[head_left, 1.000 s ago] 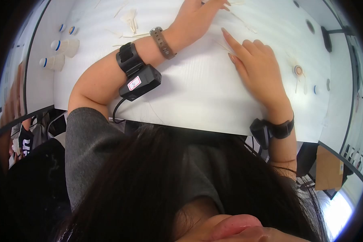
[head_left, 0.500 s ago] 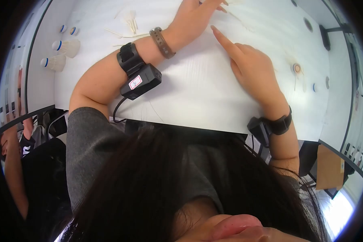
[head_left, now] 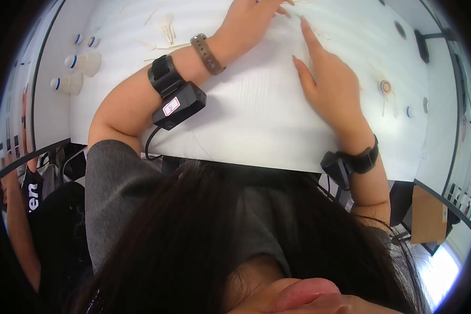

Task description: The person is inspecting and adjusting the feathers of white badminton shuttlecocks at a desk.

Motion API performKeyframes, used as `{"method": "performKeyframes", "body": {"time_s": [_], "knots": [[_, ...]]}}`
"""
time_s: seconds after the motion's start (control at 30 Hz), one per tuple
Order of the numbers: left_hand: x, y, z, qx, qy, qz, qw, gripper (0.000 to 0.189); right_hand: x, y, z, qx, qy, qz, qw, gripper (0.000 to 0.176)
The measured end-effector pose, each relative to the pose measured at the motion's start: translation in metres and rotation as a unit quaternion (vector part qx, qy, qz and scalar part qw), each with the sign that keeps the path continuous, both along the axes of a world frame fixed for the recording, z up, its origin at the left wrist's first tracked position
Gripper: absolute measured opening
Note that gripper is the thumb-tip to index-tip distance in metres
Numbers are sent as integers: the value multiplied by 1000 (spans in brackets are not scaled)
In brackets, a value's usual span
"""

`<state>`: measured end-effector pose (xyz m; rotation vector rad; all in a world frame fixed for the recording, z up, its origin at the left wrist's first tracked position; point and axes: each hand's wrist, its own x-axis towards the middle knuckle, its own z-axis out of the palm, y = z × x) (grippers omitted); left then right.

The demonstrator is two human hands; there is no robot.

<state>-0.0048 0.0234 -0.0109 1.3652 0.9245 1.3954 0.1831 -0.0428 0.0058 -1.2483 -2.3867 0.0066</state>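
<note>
My left hand [head_left: 246, 23] reaches to the top edge of the view, which cuts part of it off. Its fingers are bent together, and a small dark-blue bit shows at the palm side; what they hold is mostly hidden. To its right, my right hand [head_left: 334, 86] is open over the white table [head_left: 246, 115], index finger stretched forward and thumb apart. Pale feather scraps [head_left: 322, 34] lie by that index finger. Left of my left hand are a small bunch of stripped feather shafts [head_left: 168, 30] and loose shafts [head_left: 167, 47].
Two shuttlecocks [head_left: 83, 64] lie on their sides at the left, near two small blue-edged cork pieces [head_left: 92, 41]. On the right are a round cork with thin strands [head_left: 385, 87] and a blue-white piece [head_left: 408, 111]. Low panels border the table; another person's arm [head_left: 21, 230] shows far left.
My right hand has drawn slightly right, away from my left hand, and its thumb has spread from the index finger. My left hand has shifted slightly left.
</note>
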Motion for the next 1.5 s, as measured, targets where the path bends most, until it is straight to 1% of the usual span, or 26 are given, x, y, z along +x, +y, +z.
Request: {"method": "performKeyframes", "body": {"time_s": [0.2,0.3,0.4,0.5,0.6,0.7,0.73,0.83,0.93,1.03,1.13,1.33,1.43,1.5], "knots": [[1,1,-3,0,-12,-10,1000,34,4,7,-8,10,-68,26,997,73],[1,0,0,-2,-21,-5,1000,35,-1,3,2,-8,-70,2,998,74],[3,0,0,-1,-36,-10,999,35,0,2,5,-67,-33,-20,997,69],[1,0,-1,6,-30,-8,1000,35,6,-1,8,-102,45,-8,994,72],[2,2,1,6,-27,-8,1000,34,15,-1,9,-47,160,-8,986,75],[0,-1,0,7,-27,-6,1000,34,13,3,20,28,106,-17,994,77],[0,0,-1,10,-27,-6,1000,33,11,4,20,35,78,-40,996,75],[-1,2,2,-12,-10,4,1000,34,5,10,12,52,36,-46,997,75],[2,2,-2,-14,-26,3,1000,34,-2,10,24,-25,-42,-51,998,90],[2,1,-3,10,-22,4,1000,34,-1,12,17,-7,-18,-54,998,89],[2,2,0,-2,-27,-4,1000,34,-8,10,24,-54,-3,-79,995,89],[2,0,0,12,-23,-2,1000,34,-6,13,15,-47,22,-62,997,89],[4,-1,2,3,-36,-10,999,34,-9,8,23,-117,79,-71,987,89],[3,-1,3,7,-28,-9,1000,34,-11,6,23,-114,94,-66,987,88]]}}
